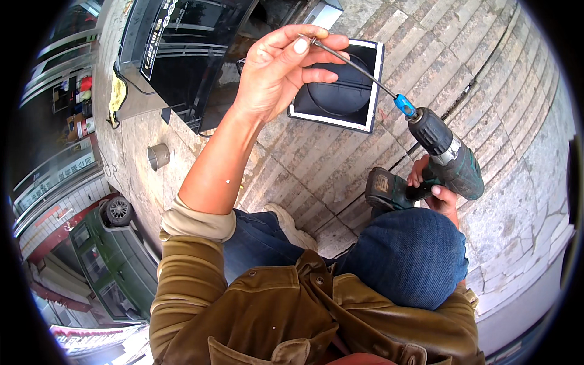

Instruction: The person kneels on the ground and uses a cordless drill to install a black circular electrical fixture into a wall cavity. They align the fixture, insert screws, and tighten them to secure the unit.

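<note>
My right hand (446, 199) is wrapped round the grip of a dark green and black cordless drill (456, 164), partly behind my knee. A blue collar (404, 105) sits in the drill's chuck, and a long thin driver bit (365, 73) runs from it up and to the left. At the far end of the bit, my left hand (283, 70) pinches a small metal piece, likely a screw (312, 41), between thumb and forefinger. The other fingers of that hand are loosely curled. Beneath it lies a square black panel (331, 123) with a white edge and a round shape inside.
A large black glossy appliance (194, 55) stands at the upper left, a cable beside it. A small metal cup (159, 156) is on the paving (304, 176). A yellow cloth (117, 94) lies farther left. A green vehicle (112, 261) is parked beyond.
</note>
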### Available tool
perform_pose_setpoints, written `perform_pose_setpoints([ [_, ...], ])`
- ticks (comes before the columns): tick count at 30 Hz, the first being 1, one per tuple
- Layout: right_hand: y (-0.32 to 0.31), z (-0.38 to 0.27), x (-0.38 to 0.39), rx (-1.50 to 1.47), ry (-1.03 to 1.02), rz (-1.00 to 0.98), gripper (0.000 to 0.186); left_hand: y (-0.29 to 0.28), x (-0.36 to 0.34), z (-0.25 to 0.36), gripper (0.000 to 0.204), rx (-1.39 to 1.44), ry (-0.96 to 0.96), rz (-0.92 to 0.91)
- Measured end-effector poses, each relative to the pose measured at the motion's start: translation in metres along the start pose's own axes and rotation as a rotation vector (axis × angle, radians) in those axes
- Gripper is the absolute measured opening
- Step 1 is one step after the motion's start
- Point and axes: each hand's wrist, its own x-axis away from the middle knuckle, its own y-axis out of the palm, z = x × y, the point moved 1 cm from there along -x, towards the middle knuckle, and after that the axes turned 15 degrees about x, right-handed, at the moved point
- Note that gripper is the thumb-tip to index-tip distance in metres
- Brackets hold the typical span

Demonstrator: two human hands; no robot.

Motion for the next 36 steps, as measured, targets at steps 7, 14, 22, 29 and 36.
perform_pose_setpoints([
  [7, -0.008, -0.022, -0.017, -0.106, -0.208, 0.053, 0.053, -0.022, 0.014, -0.042, 0.05, -0.48, -0.003, 0.226],
  [14, -0.041, -0.023, -0.017, -0.13, -0.313, 0.112, 0.056, -0.077, 0.082, -0.138, 0.049, -1.777, -0.379, -0.217],
  [22, -0.065, -0.025, -0.017, -0.165, -0.295, 0.189, 0.054, -0.029, -0.006, -0.051, 0.036, -1.545, -0.125, 0.169],
  [29, -0.087, -0.022, -0.021, -0.161, -0.275, 0.143, 0.062, -0.033, -0.021, -0.03, 0.048, -1.833, 0.37, 0.309],
  [36, -0.097, -0.029, -0.037, -0.231, -0.213, 0.142, 0.052, -0.086, 0.043, -0.108, 0.054, -1.131, -0.31, 0.946],
])
